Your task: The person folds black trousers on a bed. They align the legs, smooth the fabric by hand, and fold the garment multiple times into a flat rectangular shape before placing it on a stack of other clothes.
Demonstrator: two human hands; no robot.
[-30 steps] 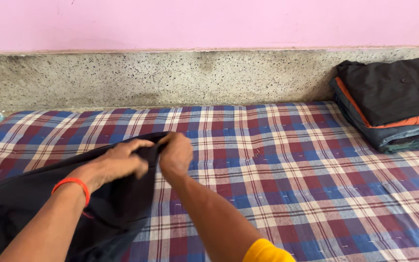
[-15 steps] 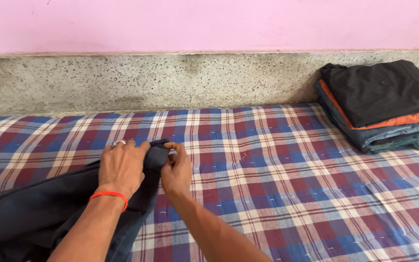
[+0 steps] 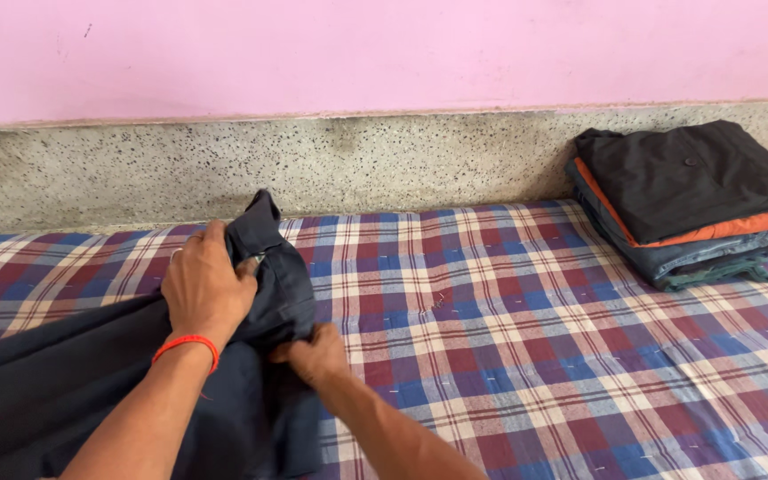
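Head view: your left hand [image 3: 206, 289] has its fingers curled shut around a bunched end of the dark navy garment [image 3: 91, 391], lifting that end so a corner of cloth stands up above your knuckles. That grip looks meant to keep the fabric taut and off the surface. Your right hand [image 3: 315, 354], just below and to the right of the left, pinches the garment's edge between thumb and fingertips, seemingly to steady the lower layer while the upper end is raised. An orange band [image 3: 187, 345] circles your left wrist.

The rest of the garment trails away from your hands toward you and to the left, loose and rumpled, lying on the checked mattress [image 3: 526, 338]. Well to the right of the garment, against the speckled stone skirting [image 3: 384, 160], sits a stack of folded clothes [image 3: 682, 200], dark on top with an orange layer beneath, kept apart from the piece in hand.
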